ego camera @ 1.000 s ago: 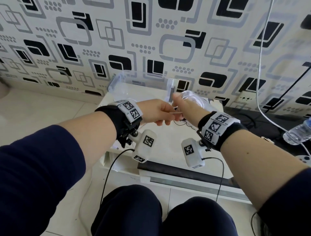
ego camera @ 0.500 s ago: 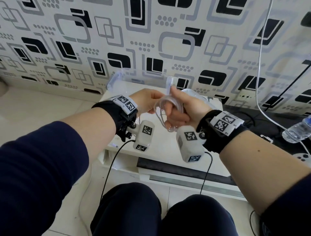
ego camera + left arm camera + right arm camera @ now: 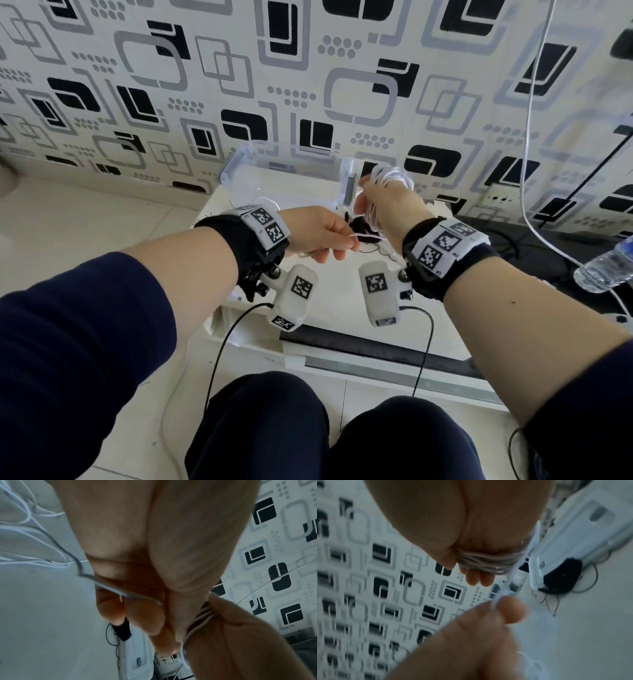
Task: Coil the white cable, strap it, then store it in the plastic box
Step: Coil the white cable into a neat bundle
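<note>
The white cable point(image 3: 394, 178) is wound in several loops round my right hand point(image 3: 371, 197), which is raised just in front of the clear plastic box point(image 3: 246, 171). In the right wrist view the coil point(image 3: 481, 562) crosses the fingers, with the thumb beside it. My left hand point(image 3: 349, 241) pinches the free strand point(image 3: 368, 236) just left of the right wrist. Loose cable point(image 3: 20, 523) trails behind it on the table. A black strap point(image 3: 359, 226) lies on the table between the hands, and it shows in the wrist views as the black strap point(image 3: 122, 630) point(image 3: 561, 573).
The white table point(image 3: 335, 308) stands against a patterned wall, with a dark bar point(image 3: 376, 346) along its front. A water bottle point(image 3: 606, 270) lies at the right on a black surface. Another white lead point(image 3: 527, 137) hangs down the wall near a socket point(image 3: 500, 198).
My right hand has turned and risen toward the box with the coil round it. My left hand has shifted right and pinches the strand below that hand.
</note>
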